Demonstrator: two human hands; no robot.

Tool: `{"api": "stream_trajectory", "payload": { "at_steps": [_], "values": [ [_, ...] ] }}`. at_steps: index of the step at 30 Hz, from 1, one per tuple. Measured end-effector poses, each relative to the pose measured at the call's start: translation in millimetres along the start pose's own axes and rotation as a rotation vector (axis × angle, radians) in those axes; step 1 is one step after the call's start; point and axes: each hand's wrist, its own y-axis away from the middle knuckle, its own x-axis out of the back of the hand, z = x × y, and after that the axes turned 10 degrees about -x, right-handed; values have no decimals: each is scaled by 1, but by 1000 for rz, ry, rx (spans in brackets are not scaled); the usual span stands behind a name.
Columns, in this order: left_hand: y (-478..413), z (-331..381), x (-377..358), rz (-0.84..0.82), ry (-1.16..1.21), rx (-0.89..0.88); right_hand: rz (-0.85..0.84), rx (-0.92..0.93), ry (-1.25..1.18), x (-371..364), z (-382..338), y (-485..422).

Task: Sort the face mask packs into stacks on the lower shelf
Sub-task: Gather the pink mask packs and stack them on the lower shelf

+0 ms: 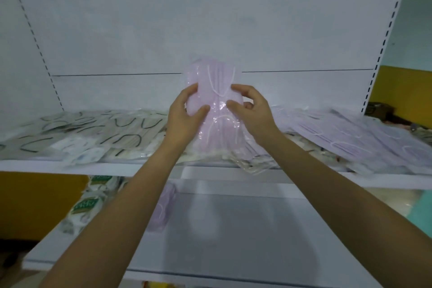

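Observation:
Both hands hold a clear pack of pink face masks (216, 91) upright above the upper shelf (117, 168). My left hand (184, 114) grips its left edge, thumb on the front. On the right edge sits my right hand (250, 110), thumb also pressing the front. More pink and lilac packs (350, 138) lie spread over the right of the upper shelf. Beige packs with dark ear loops (93, 128) cover its left. One pink pack (163, 210) lies on the lower shelf (245, 241), partly behind my left forearm.
Green-and-white packets (91, 203) lie at the left end of the lower shelf. The white back panel (210, 18) rises behind the shelves, with slotted uprights at both sides. A yellow wall (402, 84) shows at the right.

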Motion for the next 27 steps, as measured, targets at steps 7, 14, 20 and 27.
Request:
{"api": "stream_trajectory", "payload": {
  "at_steps": [7, 14, 20, 27],
  "values": [
    [4, -22, 49, 117, -45, 22, -241, -275, 949, 43, 34, -4],
    [10, -39, 49, 119, -49, 102, -399, -360, 1116, 51, 34, -2],
    [10, -45, 44, 114, -53, 92, -289, -308, 852, 50, 35, -4],
    [8, -45, 54, 145, -86, 109, -146, -5, 676, 59, 16, 4]
  ]
}}
